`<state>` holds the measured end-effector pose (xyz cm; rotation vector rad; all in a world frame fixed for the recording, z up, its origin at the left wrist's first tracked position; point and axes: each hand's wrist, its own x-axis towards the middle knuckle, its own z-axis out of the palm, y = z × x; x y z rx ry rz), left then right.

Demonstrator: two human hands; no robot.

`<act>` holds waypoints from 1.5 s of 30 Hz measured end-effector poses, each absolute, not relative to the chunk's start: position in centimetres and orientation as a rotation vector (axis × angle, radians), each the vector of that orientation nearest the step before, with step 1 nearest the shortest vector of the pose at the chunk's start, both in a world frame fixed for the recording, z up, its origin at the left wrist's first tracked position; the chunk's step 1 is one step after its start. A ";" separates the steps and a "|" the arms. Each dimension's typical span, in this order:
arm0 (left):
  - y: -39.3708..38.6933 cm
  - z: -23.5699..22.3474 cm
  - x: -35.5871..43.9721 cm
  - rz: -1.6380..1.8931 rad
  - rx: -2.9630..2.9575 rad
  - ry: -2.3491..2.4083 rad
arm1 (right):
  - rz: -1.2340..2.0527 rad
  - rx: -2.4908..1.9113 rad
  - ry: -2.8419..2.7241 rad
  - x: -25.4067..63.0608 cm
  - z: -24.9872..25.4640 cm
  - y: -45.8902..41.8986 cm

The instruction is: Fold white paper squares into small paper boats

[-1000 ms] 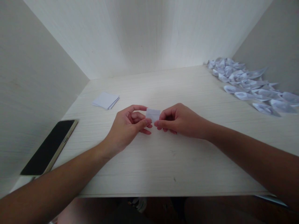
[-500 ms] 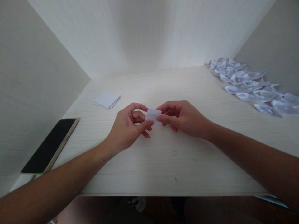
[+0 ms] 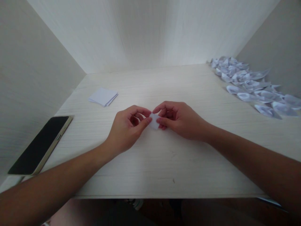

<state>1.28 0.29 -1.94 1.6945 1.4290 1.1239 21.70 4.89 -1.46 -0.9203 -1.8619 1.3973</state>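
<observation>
A small folded piece of white paper (image 3: 154, 121) is held between my two hands, just above the middle of the table. My left hand (image 3: 128, 127) pinches its left edge between thumb and fingers. On the other side my right hand (image 3: 180, 119) grips it, the thumb lying on its front face and the fingers behind. Both sets of fingertips almost meet at the paper's top corner. Part of the paper is hidden behind the thumbs, so its exact folds cannot be made out.
A short stack of white paper squares (image 3: 102, 96) lies at the back left. Near the left wall rests a dark-screened phone (image 3: 39, 146). Several folded white paper shapes (image 3: 244, 81) crowd the right back of the pale table (image 3: 131, 175). Walls rise at the back and both sides.
The paper has turned between my fingers, a corner now pointing upward, and my hands have drawn closer together. The view has shifted slightly.
</observation>
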 end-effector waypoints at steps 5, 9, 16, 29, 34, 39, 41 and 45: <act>0.3 -1.6 1.2 1.148 1.786 1.449 | 1.334 -0.904 -1.908 21.8 -1.8 4.8; 0.2 -1.6 1.3 1.116 1.730 1.428 | 1.180 -0.896 -1.986 21.9 -1.8 4.7; 0.4 -2.2 1.1 1.135 1.754 1.376 | 1.183 -0.878 -2.018 21.8 -1.7 4.5; 0.5 -1.3 0.8 0.952 1.828 1.381 | 1.333 -0.965 -1.974 21.9 -1.4 4.7; 0.5 -1.3 0.8 1.140 2.049 1.302 | 1.179 -0.916 -2.008 22.0 -1.7 4.5; 0.6 -1.2 0.7 1.123 2.171 1.291 | 1.036 -0.890 -2.073 22.0 -1.6 4.4; 0.7 -1.2 0.6 1.042 2.133 1.300 | 0.994 -0.920 -2.116 22.0 -1.4 4.4; 0.8 -1.5 0.5 0.876 2.113 1.293 | 0.767 -0.956 -2.317 22.1 -1.0 4.3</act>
